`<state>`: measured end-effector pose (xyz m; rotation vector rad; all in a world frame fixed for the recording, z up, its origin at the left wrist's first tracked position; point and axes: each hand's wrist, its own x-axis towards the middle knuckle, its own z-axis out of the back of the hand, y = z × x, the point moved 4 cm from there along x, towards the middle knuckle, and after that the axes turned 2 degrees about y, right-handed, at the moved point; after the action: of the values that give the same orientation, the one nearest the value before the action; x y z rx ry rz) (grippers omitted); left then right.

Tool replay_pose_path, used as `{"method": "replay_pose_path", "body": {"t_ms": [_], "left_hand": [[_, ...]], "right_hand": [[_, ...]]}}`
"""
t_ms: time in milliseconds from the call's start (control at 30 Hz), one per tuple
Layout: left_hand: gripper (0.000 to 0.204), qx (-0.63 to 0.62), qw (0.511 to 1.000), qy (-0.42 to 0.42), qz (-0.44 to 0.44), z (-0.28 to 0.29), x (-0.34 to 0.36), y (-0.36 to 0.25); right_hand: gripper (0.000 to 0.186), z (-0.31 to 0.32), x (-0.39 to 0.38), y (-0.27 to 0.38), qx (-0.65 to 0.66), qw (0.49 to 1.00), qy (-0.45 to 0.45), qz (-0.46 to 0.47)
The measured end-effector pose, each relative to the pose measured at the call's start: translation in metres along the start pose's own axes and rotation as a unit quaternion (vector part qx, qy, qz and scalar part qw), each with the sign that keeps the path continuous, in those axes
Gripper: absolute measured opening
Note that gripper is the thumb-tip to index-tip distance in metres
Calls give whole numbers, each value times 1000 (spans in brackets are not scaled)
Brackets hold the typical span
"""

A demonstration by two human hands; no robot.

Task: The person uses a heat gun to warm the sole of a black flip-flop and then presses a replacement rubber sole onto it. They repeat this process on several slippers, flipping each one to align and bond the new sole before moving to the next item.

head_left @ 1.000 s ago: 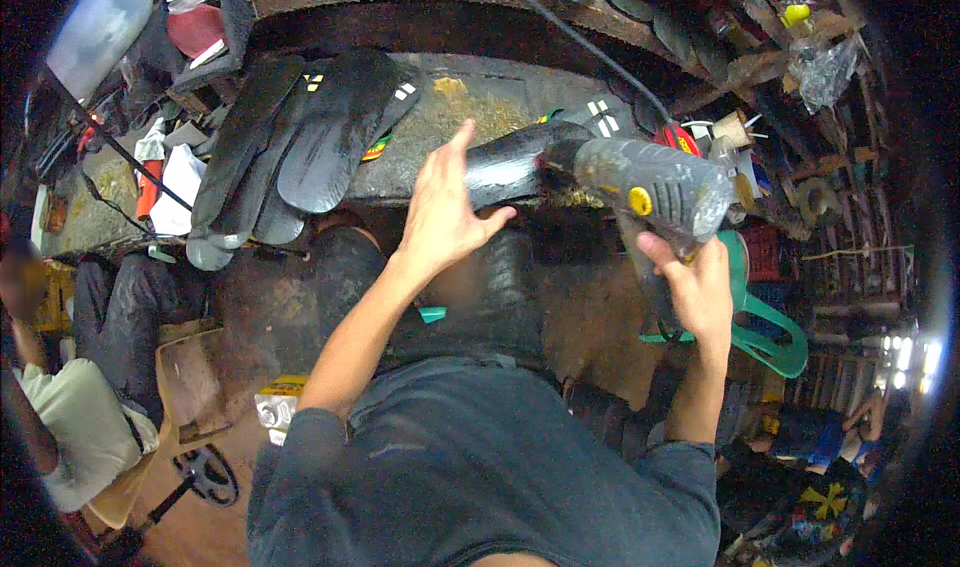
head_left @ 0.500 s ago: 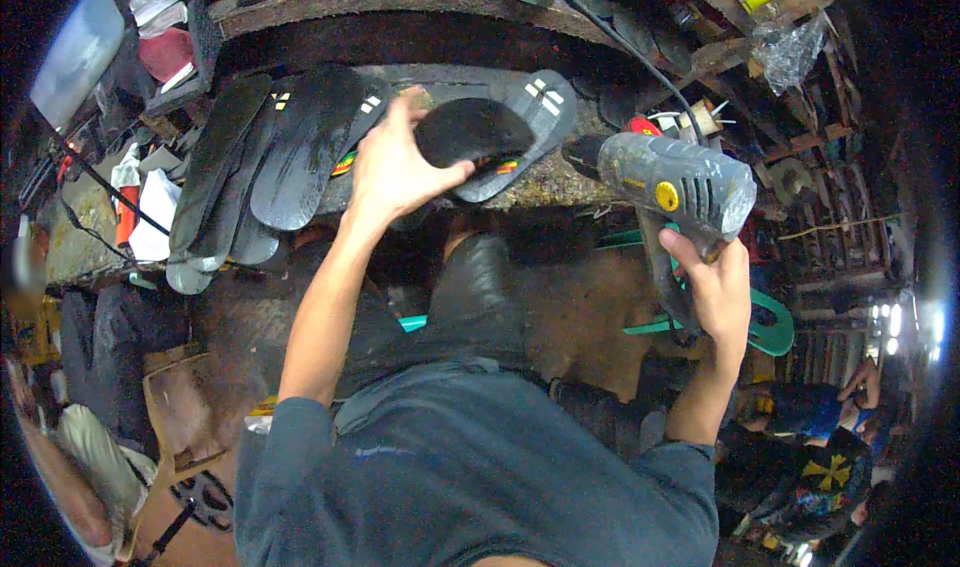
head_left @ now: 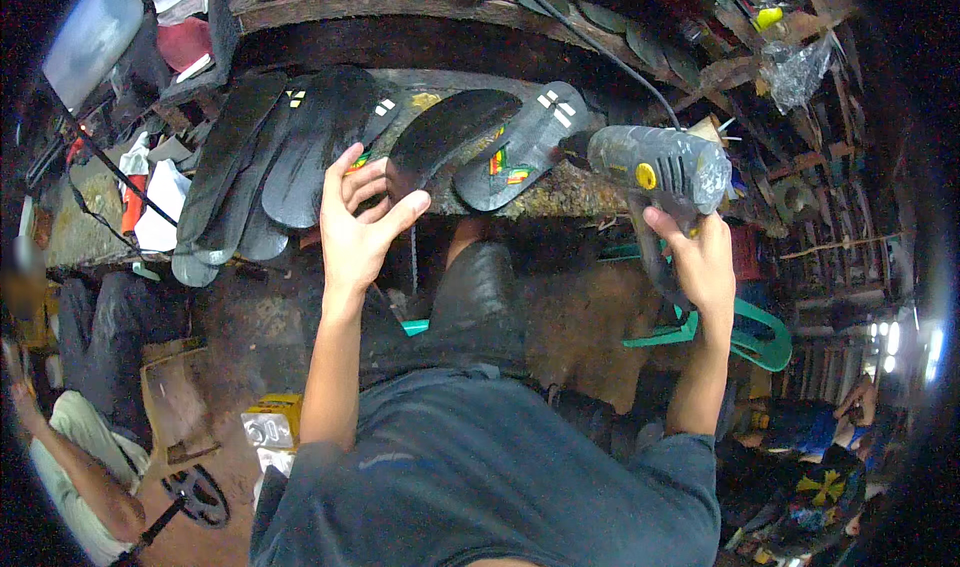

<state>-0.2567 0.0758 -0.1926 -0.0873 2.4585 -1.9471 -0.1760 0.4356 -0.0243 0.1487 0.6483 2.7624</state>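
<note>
My right hand [head_left: 706, 262] grips a grey heat gun [head_left: 655, 167] with a yellow round button by its handle, on the right. Its dark nozzle points left, close to a grey sandal sole [head_left: 535, 132] with white bars and red-yellow-green marks, lying on the bench. Left of that sole, and partly overlapping it, lies a plain black sole [head_left: 450, 132]. In front of the black sole, my left hand [head_left: 360, 222] is open and empty, fingers loosely bent and thumb apart. Several more dark soles [head_left: 310, 162] lie overlapped to its left.
The worn bench [head_left: 570, 195] runs across in front of me. Behind it, a wooden shelf [head_left: 400, 5] carries several soles. A cable [head_left: 600, 42] hangs down toward the heat gun. An orange-and-white tube [head_left: 132, 192] stands at left. Other people sit at lower left and lower right.
My left hand has drawn back from the black sole toward me. That sole now sits further left and tilted, showing more of the grey one. The heat gun has shifted slightly left.
</note>
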Motion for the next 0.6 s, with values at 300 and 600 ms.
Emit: {"method": "replay_pose_path", "body": {"t_ms": [300, 600], "left_hand": [[87, -149, 984, 77, 67, 22, -21, 13], [98, -164, 976, 121, 71, 37, -42, 12]], "right_hand": [[58, -13, 34, -12, -50, 996, -75, 26], [51, -37, 62, -3, -68, 974, -178, 123]]}}
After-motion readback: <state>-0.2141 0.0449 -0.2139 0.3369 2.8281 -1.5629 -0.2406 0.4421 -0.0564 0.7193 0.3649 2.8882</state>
